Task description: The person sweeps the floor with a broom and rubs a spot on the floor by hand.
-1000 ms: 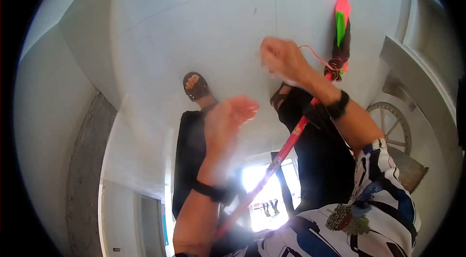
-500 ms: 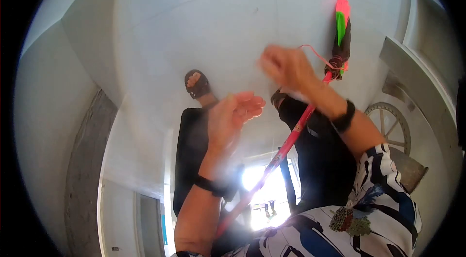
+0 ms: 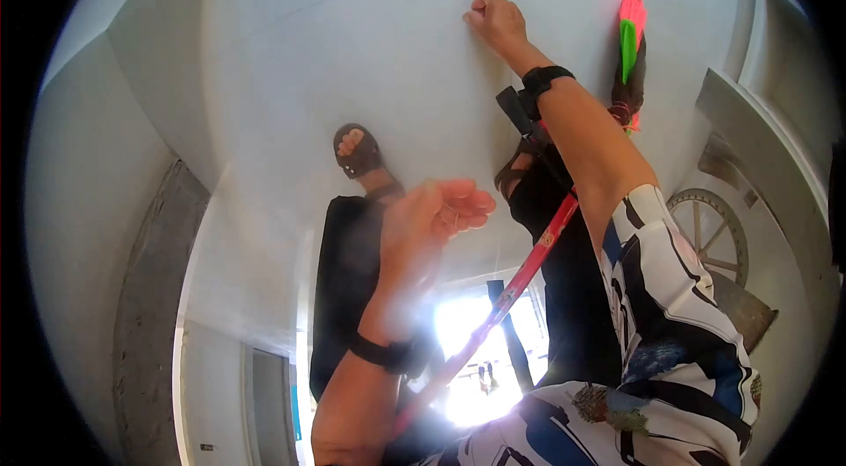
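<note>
My right hand (image 3: 499, 23) is low over the pale floor (image 3: 352, 43), fingers curled into a pinch. Whatever sits at the fingertips is too small or hidden to make out. My left hand (image 3: 436, 218) hovers in front of my legs, palm turned up and slightly cupped, fingers extended; I see nothing in it. A pole with a red handle (image 3: 529, 270) slants past my left forearm and over my right leg, gripped by neither hand. Its far end (image 3: 629, 43) has pink and green parts, wrapped in brown material and tied with pink string.
On the right, a grey spoked wheel shape (image 3: 738, 241) and a brownish slab (image 3: 747, 318) lie beside a raised ledge (image 3: 749, 127). A rough grey strip (image 3: 159, 299) runs along the left. My sandalled foot (image 3: 356, 151) stands on the floor. Bright light glares below.
My right hand has moved forward and down to the floor, its fingers now curled at a spot where a tiny speck showed. My left hand has barely shifted.
</note>
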